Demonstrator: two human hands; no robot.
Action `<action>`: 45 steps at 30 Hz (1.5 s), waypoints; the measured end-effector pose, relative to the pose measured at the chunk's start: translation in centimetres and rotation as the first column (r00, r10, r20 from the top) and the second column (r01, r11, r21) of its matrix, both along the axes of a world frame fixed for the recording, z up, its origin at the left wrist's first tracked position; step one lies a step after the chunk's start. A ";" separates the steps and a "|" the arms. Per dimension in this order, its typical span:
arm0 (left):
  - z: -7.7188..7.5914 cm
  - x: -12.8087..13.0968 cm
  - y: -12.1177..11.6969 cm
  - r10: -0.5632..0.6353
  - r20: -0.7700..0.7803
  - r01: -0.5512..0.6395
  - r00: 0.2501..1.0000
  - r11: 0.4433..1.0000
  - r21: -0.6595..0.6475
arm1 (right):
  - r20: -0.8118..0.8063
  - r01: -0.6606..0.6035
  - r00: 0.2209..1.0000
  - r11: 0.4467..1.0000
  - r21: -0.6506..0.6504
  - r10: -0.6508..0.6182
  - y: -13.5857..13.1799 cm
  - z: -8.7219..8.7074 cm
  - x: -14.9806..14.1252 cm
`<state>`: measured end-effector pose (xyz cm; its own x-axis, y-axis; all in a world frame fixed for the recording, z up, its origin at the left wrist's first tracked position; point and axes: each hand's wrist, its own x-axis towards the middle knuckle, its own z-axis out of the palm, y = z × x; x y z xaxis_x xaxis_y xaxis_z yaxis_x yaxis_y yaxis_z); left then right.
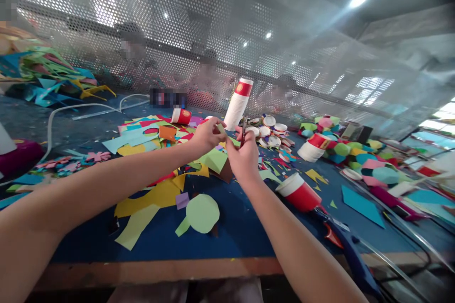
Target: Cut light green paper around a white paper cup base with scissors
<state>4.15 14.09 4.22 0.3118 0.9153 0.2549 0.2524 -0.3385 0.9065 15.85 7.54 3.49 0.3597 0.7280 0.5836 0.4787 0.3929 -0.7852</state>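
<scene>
Over the middle of the table my two hands almost meet. My left hand (208,136) pinches a small piece of green paper (221,129) between thumb and fingertips. In my right hand (246,154) is a pair of scissors (243,131), its upper part pointing up; most of it is hidden by the fingers. Below the hands lie a light green paper circle (202,213) with a strip beside it, a purple paper square (182,200) and yellow paper scraps (152,199). Just beyond them a tall stack of paper cups (237,106) leans right.
A blue glue gun (346,241) with a red trigger lies at the right front, its nozzle end by a red paper cup (302,194). Several decorated cups and colourful paper balls (377,165) stand right. A white cable (51,123) crosses left. Behind rises a perforated screen (199,23).
</scene>
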 end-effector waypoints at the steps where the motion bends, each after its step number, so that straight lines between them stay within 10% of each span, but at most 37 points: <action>1: 0.1 0.1 -0.4 -0.005 0.008 0.005 1.000 1.000 0.000 | 0.010 -0.007 1.000 1.000 -0.009 0.007 0.1 -0.1 -0.1; 9: 1.8 -3.7 -2.2 -0.007 -0.025 0.009 1.000 0.996 0.089 | -0.022 -0.027 0.999 0.998 -0.062 0.026 0.1 -0.5 -0.4; 19: -2.1 -9.6 -4.1 0.059 -0.072 -0.041 0.996 0.972 0.231 | -0.148 -0.202 0.971 0.975 -0.089 0.188 -0.5 -0.9 -1.9; 45: -3.6 -10.5 -3.4 0.242 -0.057 -0.209 0.968 0.917 0.341 | -0.056 -0.280 0.960 0.914 -0.293 0.276 -1.6 -1.3 -2.0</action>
<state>-6.35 10.65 0.59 0.1449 0.8334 0.5334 0.4379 -0.5374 0.7207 13.83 5.89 2.21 0.1239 0.9381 0.3235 0.3727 0.2582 -0.8913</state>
